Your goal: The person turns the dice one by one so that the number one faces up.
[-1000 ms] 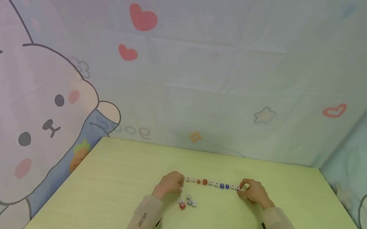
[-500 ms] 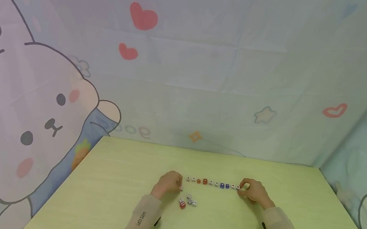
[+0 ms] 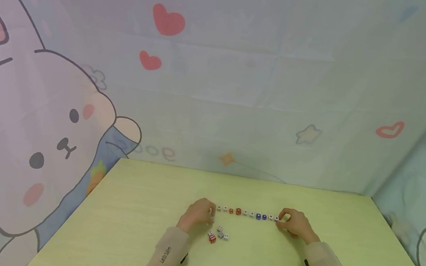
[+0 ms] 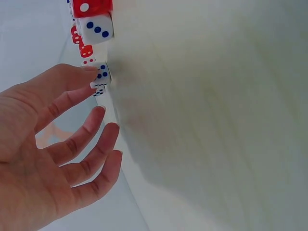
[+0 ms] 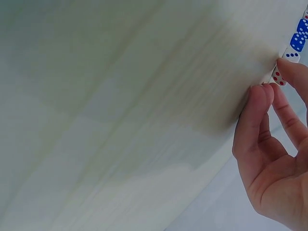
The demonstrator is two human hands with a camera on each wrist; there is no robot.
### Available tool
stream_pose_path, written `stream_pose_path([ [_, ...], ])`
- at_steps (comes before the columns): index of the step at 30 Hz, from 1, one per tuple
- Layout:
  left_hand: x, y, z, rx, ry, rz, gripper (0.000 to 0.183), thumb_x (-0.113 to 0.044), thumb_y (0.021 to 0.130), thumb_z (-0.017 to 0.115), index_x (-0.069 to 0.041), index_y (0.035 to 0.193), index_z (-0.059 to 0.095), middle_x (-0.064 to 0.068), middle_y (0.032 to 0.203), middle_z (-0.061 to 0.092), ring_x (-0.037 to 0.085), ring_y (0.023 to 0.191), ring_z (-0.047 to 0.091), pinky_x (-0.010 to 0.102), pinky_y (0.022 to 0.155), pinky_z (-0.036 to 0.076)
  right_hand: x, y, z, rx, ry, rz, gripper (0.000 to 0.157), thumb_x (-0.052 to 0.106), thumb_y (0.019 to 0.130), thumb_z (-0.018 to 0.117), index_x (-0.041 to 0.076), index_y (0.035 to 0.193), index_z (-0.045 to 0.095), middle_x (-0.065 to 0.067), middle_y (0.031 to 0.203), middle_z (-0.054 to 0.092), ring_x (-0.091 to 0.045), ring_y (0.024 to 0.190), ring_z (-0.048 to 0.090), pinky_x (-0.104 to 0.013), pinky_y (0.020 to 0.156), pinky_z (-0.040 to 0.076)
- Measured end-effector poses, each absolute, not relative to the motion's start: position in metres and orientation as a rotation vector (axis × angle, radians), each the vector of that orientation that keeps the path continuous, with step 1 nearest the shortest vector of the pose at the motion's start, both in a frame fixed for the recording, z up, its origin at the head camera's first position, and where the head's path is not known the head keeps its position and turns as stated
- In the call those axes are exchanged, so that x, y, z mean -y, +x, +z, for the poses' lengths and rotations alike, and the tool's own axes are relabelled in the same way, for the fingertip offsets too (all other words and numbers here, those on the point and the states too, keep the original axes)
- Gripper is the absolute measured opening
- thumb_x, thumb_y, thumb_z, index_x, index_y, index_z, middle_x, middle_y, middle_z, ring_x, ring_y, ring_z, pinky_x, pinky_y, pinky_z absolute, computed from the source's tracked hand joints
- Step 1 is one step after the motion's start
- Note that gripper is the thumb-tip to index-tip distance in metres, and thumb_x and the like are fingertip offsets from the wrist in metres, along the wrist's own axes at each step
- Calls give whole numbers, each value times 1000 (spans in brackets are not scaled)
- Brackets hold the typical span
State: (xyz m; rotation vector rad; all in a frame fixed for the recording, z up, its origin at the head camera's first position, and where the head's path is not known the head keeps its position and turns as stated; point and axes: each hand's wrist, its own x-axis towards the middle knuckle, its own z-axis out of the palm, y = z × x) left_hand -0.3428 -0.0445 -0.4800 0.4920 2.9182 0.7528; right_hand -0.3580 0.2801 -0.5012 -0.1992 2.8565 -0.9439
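Observation:
My left hand (image 3: 200,211) pinches a white die (image 4: 104,74) with blue pips between thumb and index finger, its other fingers spread apart. It is just left of a row of dice on the table. At the row's right end my right hand (image 3: 296,223) holds the last white die (image 5: 278,77), red pips showing, at thumb and fingertips. White dice (image 3: 248,214), red dice (image 3: 238,211) and blue dice (image 3: 258,216) make up the row between the hands. Below the left hand lies a loose group of white dice (image 3: 220,235) with a larger red die (image 3: 212,238).
The light yellow-green table (image 3: 145,195) runs back to a cloth backdrop (image 3: 217,86) printed with a rabbit, hearts and stars. Another printed cloth (image 3: 422,204) hangs at the right side.
My left hand shifted slightly left, then back right, so its die is now partly covered by the fingers. The right hand and the row have hardly moved.

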Motion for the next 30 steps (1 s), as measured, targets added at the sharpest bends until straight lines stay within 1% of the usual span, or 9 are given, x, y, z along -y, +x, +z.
stream_pose_path([
  [5,44,-343,-482,-2920,497,717,12,-1,65,68,-9,71,63,2,83,57,15,74,47,28,59,39,-281,-359,-503,-2833,-188,-952,15,20,79,65,11,89,59,4,43,41,-7,35,33,-20,37,31],
  [9,46,-342,-481,-2922,516,699,14,1,66,63,-10,76,66,5,91,61,20,83,54,34,68,45,-281,-358,-503,-2832,-172,-951,15,20,79,66,11,89,59,3,44,41,-8,36,33,-20,37,31],
  [11,47,-342,-481,-2921,529,689,16,1,68,60,-10,77,67,6,93,62,22,88,55,36,73,46,-280,-357,-502,-2840,-172,-953,15,20,79,66,11,89,59,3,43,41,-8,36,33,-20,37,31],
  [14,47,-342,-479,-2917,541,693,18,1,69,58,-10,78,68,7,95,63,23,91,56,38,76,46,-280,-358,-500,-2856,-187,-952,15,19,79,66,11,89,59,3,43,41,-8,36,33,-20,37,31],
  [16,47,-342,-479,-2912,533,698,17,1,70,57,-10,78,68,6,94,63,22,88,55,37,74,46,-280,-358,-500,-2864,-184,-952,14,19,79,66,11,89,59,3,43,41,-8,36,33,-20,37,31],
  [18,46,-343,-480,-2907,520,714,16,2,69,58,-10,77,67,5,91,61,19,83,52,35,69,44,-279,-358,-499,-2867,-182,-951,14,20,79,66,12,88,59,3,43,41,-8,36,33,-20,37,32],
  [21,45,-344,-481,-2912,512,714,15,3,68,59,-9,75,64,3,84,56,15,75,46,29,61,39,-279,-358,-500,-2869,-177,-951,14,20,79,66,12,88,59,3,44,42,-8,36,34,-20,37,32],
  [24,43,-345,-482,-2918,521,719,16,6,65,59,-8,72,62,1,79,51,14,71,41,26,58,35,-279,-357,-501,-2866,-173,-956,14,20,79,66,12,88,59,2,44,42,-8,35,33,-20,36,31],
  [30,42,-346,-484,-2917,536,732,19,9,63,60,-10,68,58,4,88,57,15,77,46,29,61,38,-279,-357,-500,-2858,-170,-970,14,19,79,66,12,88,59,3,44,41,-8,35,32,-20,37,30],
])
